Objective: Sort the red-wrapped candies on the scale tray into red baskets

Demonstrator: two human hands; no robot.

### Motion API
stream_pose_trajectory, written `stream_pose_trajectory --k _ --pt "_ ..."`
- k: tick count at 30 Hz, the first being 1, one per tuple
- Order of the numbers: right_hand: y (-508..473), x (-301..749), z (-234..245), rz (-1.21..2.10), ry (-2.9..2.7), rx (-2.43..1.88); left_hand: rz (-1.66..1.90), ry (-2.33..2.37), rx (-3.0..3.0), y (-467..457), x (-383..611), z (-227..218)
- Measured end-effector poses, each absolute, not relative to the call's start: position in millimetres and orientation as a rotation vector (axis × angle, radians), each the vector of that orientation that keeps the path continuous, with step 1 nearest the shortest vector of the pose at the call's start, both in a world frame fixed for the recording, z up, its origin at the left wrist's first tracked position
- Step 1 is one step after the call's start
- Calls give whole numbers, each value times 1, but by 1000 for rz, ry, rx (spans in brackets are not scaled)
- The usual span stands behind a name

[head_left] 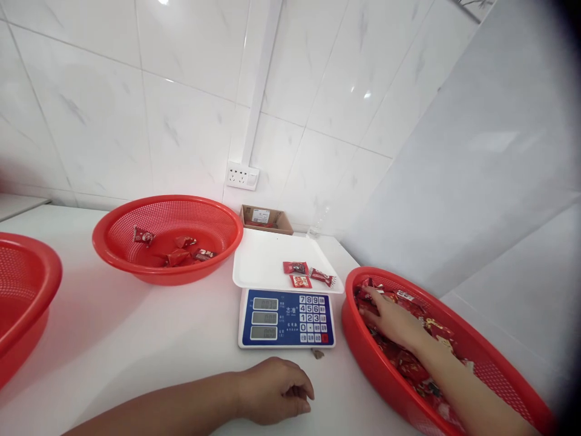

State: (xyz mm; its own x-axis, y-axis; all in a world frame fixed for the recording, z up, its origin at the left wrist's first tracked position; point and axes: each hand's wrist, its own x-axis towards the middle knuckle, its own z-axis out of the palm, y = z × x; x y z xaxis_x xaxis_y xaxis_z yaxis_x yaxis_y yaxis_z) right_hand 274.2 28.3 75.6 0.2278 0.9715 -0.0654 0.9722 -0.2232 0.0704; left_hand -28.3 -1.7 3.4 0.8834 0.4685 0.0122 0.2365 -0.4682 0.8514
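Observation:
My right hand [394, 319] reaches into the red basket [363, 351] at the right, which is full of red wrapped candies [411, 363]. Its fingers lie among the candies, and I cannot see whether they hold one. My left hand [276, 390] rests on the white table in front of the scale, fingers loosely curled with nothing visible in them. The digital scale [287, 318] stands between the hands. Three red candy packets [303, 274] lie at the right of its white tray [267, 260].
A second red basket [136, 257] behind the scale on the left holds several candies [181, 251]. Part of a third red basket [27, 297] shows at the left edge. A small cardboard box [267, 218] and a wall socket [242, 176] are by the tiled wall.

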Motion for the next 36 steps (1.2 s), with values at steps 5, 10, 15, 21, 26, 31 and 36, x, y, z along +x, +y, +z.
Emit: stream_pose_trajectory --k 5,10,15,21,26,31,36 --pt "26 271 75 -133 1901 2334 280 525 2065 -2 -28 4" --pt "25 272 71 -166 1944 2317 286 528 2058 -1 -28 4" --pt "30 277 65 -240 1989 2322 283 515 2048 0 -28 3" --pt "33 282 68 -275 2013 2383 281 517 2042 0 -28 3" --pt "33 279 70 -245 2036 2418 288 509 2054 -1 -29 3" --pt "37 281 71 -193 2096 2385 279 521 2046 -1 -29 4" --pt "34 290 67 -134 2053 2384 284 517 2049 0 -28 5"
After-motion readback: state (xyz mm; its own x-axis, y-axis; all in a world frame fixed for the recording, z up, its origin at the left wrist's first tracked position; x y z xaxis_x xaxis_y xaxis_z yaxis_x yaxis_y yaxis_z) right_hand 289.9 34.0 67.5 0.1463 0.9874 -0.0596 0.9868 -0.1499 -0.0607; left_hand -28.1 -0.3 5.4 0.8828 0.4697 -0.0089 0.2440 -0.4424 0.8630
